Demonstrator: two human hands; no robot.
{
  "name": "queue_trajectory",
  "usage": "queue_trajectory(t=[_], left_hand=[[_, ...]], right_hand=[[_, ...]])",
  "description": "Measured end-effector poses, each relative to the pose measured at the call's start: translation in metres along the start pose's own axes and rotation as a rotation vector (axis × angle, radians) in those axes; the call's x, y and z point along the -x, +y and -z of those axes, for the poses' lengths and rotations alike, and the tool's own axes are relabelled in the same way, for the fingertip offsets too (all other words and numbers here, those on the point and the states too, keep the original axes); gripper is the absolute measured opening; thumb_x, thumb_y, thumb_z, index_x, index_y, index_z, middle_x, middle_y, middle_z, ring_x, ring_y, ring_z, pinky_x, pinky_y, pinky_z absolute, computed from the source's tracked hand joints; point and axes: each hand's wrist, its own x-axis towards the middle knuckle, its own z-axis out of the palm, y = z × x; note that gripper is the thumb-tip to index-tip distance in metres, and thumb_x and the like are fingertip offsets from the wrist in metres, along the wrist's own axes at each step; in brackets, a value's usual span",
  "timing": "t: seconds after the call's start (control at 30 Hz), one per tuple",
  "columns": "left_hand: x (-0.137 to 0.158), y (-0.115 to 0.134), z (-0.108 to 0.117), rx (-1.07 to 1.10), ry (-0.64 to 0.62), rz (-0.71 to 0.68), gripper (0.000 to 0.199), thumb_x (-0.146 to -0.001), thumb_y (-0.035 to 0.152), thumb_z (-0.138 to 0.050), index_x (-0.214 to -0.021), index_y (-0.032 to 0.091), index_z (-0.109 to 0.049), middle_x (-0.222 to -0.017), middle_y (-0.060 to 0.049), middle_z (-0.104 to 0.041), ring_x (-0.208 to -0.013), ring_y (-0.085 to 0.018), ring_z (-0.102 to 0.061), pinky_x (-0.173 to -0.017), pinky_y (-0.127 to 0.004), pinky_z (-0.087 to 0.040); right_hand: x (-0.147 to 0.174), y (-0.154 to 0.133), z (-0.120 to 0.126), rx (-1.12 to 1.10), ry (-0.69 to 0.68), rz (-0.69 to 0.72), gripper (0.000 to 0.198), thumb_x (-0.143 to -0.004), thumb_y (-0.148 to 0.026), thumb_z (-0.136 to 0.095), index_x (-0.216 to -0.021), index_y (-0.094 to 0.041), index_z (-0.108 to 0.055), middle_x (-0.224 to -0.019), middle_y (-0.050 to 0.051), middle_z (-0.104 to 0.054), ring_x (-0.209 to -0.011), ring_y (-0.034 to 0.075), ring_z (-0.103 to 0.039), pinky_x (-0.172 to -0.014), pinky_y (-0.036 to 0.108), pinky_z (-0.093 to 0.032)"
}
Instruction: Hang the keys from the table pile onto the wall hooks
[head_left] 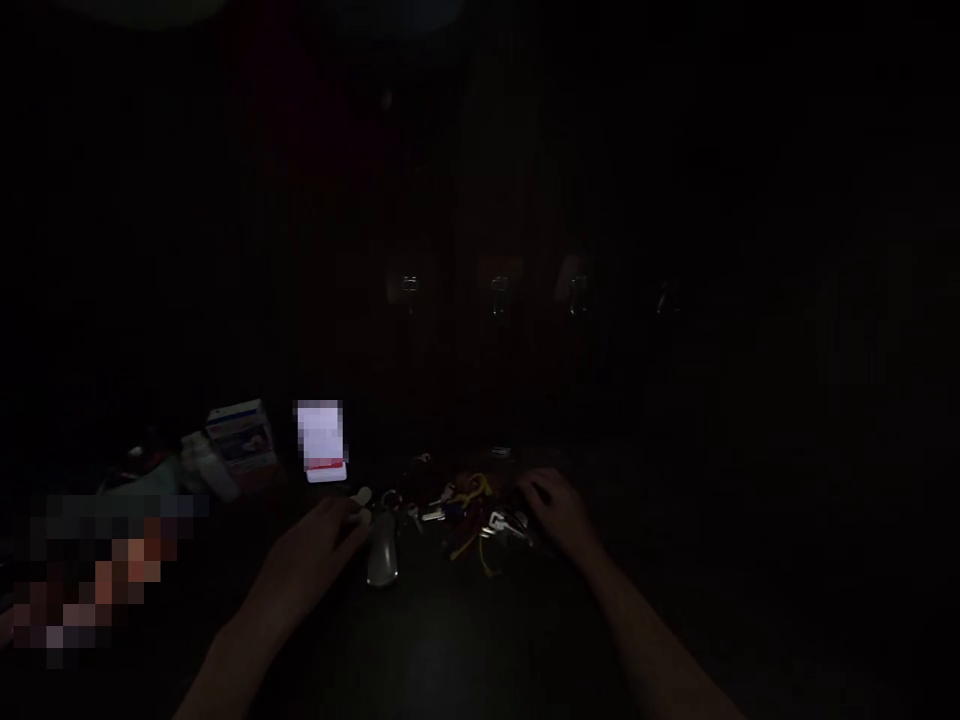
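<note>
Grey, smooth, oblong fob (382, 560): lying on the dark bench (442, 645), glossy at the near end; probably hard, light, a touch slippery, so best pinched across the narrow sides.
Loose silvery metal keys (433, 516): scattered just right of the fob, blades glinting at all angles; stiff and light by the look, best lifted by the bow, quite likely to snag.
Thin yellow cord (474, 487): tangled among the keys, right of the fob, seemingly soft and limp.
Left hand (315, 545): just left of the fob, fingertips at small pale rounded pieces (363, 496); grasping or only touching, cannot tell.
Right hand (555, 510): well right of the fob, beside the keys, fingers curled; cannot tell in this gloom whether holding anything.
Bright pale panel (321, 435): glowing beyond the fob, leftward, too blurred to read.
</note>
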Motion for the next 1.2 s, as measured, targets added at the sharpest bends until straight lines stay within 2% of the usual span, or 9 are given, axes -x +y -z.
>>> queue_trajectory(t=[0.17, 0.23, 0.37, 0.53, 0.63, 0.77, 0.93, 1.1, 1.2], left_hand=[[-0.013, 0.022, -0.021, -0.068, 0.056, -0.101, 0.042, -0.082, 0.045, -0.040, -0.112, 0.020, -0.057, -0.120, -0.009, -0.056, -0.110, -0.025, -0.051, -0.091, -0.036, -0.039], [-0.018, 0.033, -0.031, -0.103, 0.086, -0.147, 0.043, -0.081, 0.044, -0.042, -0.113, 0.019, -0.057, -0.118, -0.010, -0.057, -0.109, -0.026, -0.051, -0.092, -0.038, -0.039], [-0.025, 0.060, -0.049, -0.126, 0.094, -0.284, 0.045, -0.082, 0.044, -0.044, -0.121, 0.024, -0.052, -0.126, -0.008, -0.053, -0.112, -0.027, -0.050, -0.094, -0.041, -0.037], [-0.033, 0.099, -0.071, -0.176, 0.081, -0.332, 0.050, -0.080, 0.043, -0.049, -0.128, 0.029, -0.046, -0.135, -0.007, -0.045, -0.120, -0.030, -0.044, -0.098, -0.049, -0.034], [-0.041, 0.118, -0.087, -0.163, 0.107, -0.459, 0.050, -0.082, 0.042, -0.048, -0.130, 0.030, -0.043, -0.139, -0.006, -0.041, -0.125, -0.028, -0.039, -0.102, -0.049, -0.031], [-0.052, 0.130, -0.111, -0.164, 0.176, -0.614, 0.047, -0.085, 0.044, -0.041, -0.131, 0.033, -0.039, -0.140, -0.005, -0.040, -0.128, -0.025, -0.037, -0.105, -0.052, -0.026], [-0.057, 0.125, -0.125, -0.167, 0.199, -0.585, 0.045, -0.086, 0.042, -0.040, -0.130, 0.031, -0.043, -0.135, -0.004, -0.048, -0.128, -0.024, -0.037, -0.108, -0.050, -0.022], [-0.053, 0.121, -0.118, -0.127, 0.207, -0.521, 0.043, -0.085, 0.044, -0.040, -0.126, 0.033, -0.047, -0.134, -0.001, -0.049, -0.126, -0.022, -0.039, -0.108, -0.050, -0.023], [-0.054, 0.121, -0.113, -0.083, 0.182, -0.475, 0.037, -0.084, 0.041, -0.043, -0.119, 0.034, -0.054, -0.129, -0.001, -0.054, -0.123, -0.023, -0.043, -0.107, -0.053, -0.022]], right_hand=[[-0.002, 0.009, 0.003, -0.195, 0.121, -0.201, 0.022, -0.079, -0.034, -0.045, -0.081, -0.022, -0.064, -0.086, 0.005, -0.068, -0.087, 0.022, -0.060, -0.080, 0.035, -0.045], [-0.003, 0.014, 0.007, -0.274, 0.122, -0.271, 0.022, -0.078, -0.032, -0.044, -0.081, -0.021, -0.063, -0.085, 0.004, -0.068, -0.084, 0.022, -0.061, -0.077, 0.035, -0.046], [-0.010, 0.031, 0.020, -0.313, 0.049, -0.217, 0.020, -0.076, -0.027, -0.044, -0.082, -0.022, -0.063, -0.086, 0.002, -0.068, -0.086, 0.020, -0.061, -0.080, 0.033, -0.046], [-0.028, 0.067, 0.043, -0.090, 0.079, -0.171, 0.024, -0.074, -0.015, -0.044, -0.086, -0.021, -0.064, -0.092, 0.004, -0.066, -0.092, 0.019, -0.058, -0.086, 0.035, -0.043], [-0.036, 0.082, 0.053, 0.117, 0.077, -0.151, 0.032, -0.074, -0.009, -0.045, -0.096, -0.022, -0.064, -0.103, 0.006, -0.063, -0.101, 0.021, -0.054, -0.089, 0.037, -0.040], [-0.036, 0.090, 0.057, 0.295, -0.029, -0.120, 0.031, -0.078, -0.014, -0.048, -0.104, -0.025, -0.062, -0.111, 0.006, -0.061, -0.105, 0.024, -0.051, -0.088, 0.041, -0.038], [-0.032, 0.094, 0.060, 0.399, -0.036, -0.129, 0.018, -0.080, -0.018, -0.051, -0.092, -0.024, -0.064, -0.102, 0.006, -0.063, -0.099, 0.024, -0.053, -0.083, 0.037, -0.040], [-0.021, 0.096, 0.066, 0.462, -0.020, -0.049, 0.017, -0.083, -0.021, -0.046, -0.082, -0.021, -0.063, -0.091, 0.008, -0.064, -0.091, 0.023, -0.055, -0.080, 0.035, -0.041], [-0.017, 0.098, 0.067, 0.409, 0.043, -0.017, 0.020, -0.083, -0.021, -0.041, -0.077, -0.021, -0.060, -0.082, 0.007, -0.063, -0.082, 0.021, -0.056, -0.076, 0.033, -0.041]])
